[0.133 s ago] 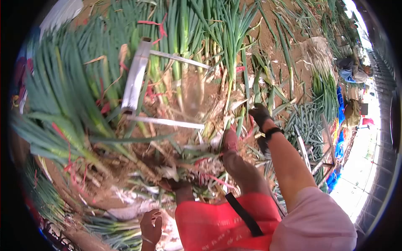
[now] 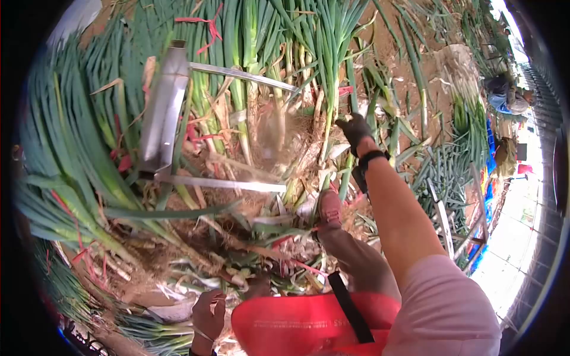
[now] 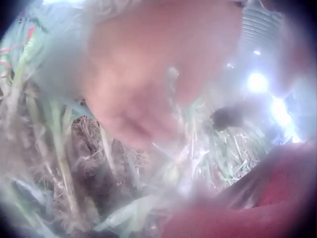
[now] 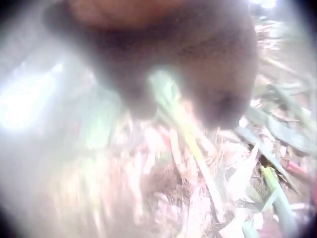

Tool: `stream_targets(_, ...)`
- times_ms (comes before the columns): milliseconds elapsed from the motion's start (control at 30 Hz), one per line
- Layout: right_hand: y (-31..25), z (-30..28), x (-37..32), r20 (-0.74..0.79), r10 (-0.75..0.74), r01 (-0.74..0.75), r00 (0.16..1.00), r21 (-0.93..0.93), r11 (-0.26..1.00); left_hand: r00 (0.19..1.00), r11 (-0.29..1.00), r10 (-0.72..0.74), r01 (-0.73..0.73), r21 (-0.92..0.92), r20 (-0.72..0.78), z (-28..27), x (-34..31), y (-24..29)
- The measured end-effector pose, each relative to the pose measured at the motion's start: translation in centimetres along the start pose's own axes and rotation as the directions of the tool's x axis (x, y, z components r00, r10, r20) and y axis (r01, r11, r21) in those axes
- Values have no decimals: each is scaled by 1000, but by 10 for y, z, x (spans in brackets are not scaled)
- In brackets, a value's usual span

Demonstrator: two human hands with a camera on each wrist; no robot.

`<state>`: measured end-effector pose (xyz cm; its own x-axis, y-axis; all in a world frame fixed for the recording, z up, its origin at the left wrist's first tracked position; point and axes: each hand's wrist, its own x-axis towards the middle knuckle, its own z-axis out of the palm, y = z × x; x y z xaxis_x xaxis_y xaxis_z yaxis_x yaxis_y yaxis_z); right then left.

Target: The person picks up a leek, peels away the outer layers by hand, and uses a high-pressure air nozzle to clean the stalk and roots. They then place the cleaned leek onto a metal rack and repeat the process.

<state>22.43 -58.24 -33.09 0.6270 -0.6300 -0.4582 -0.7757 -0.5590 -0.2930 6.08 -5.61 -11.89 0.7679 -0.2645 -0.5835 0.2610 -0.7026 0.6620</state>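
The right hand (image 2: 357, 135), in a dark glove, reaches over the ground just right of an upright green onion bunch (image 2: 330, 71). Its thumb and fingers stand apart; in the right wrist view a pale green stalk (image 4: 195, 148) shows between the gloved fingers (image 4: 225, 106), with no grip on it visible. Low in the head view, the bare left hand (image 2: 208, 315) hangs beside the red apron (image 2: 279, 323), fingers loosely bent and holding nothing. The left wrist view shows this hand (image 3: 138, 79) blurred, above onion roots and stalks.
A metal frame (image 2: 166, 110) lies among tied onion bunches (image 2: 65, 142) on the left. Loose leaves and stalks cover the soil around the shoe (image 2: 330, 207). More metal bars (image 2: 442, 219) stand at the right, and a person (image 2: 507, 98) is farther off.
The right hand has moved forward, up in the head view, toward the upright onions. The head view has shifted, so the metal frame appears farther left. The left hand still hangs low.
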Motion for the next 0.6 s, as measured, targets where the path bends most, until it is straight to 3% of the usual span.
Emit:
stream_targets(133, 22, 10, 90, -47, 92, -79, 995, 230, 970, 998, 997, 56, -57, -52, -15, 57, 71, -24)
stream_targets(167, 19, 17, 95, -184, 5, 40, 983, 237, 971, 996, 996, 84, -84, -42, -13, 65, 97, -18)
stream_targets(200, 28, 32, 117, -167, 10, 43, 986, 307, 951, 993, 993, 114, -114, -33, -14, 73, 130, -6)
stream_targets(267, 18, 47, 137, -168, 32, 48, 985, 450, 892, 966, 966, 253, -255, -34, -43, 91, 197, 20)
stream_targets(333, -11, 44, 141, -117, 47, -3, 992, 356, 934, 911, 912, 411, -411, 22, -37, 117, 273, 27)
stream_targets(367, -20, 50, 151, -122, 36, 9, 992, 349, 937, 934, 923, 350, -357, -146, -74, 135, 305, 38)
stream_targets(433, -26, 55, 159, 54, 137, -143, 989, 559, 817, 957, 848, 261, -288, -444, -123, 171, 368, 56)
stream_targets(467, -30, 55, 149, 131, -26, -84, 991, 759, 645, 980, 898, 145, -188, -399, -135, 181, 399, 69)
stream_targets(500, -32, 54, 148, 269, -54, -173, 962, 748, 641, 987, 843, 119, -156, -515, -105, 185, 426, 78)
stream_targets(567, -42, 56, 136, 345, -176, -203, 922, 818, 539, 994, 689, 111, -62, -722, 20, 197, 452, 85)
stream_targets(600, -44, 58, 136, 320, -164, -163, 933, 782, 602, 998, 757, 48, -14, -653, 34, 212, 456, 89)
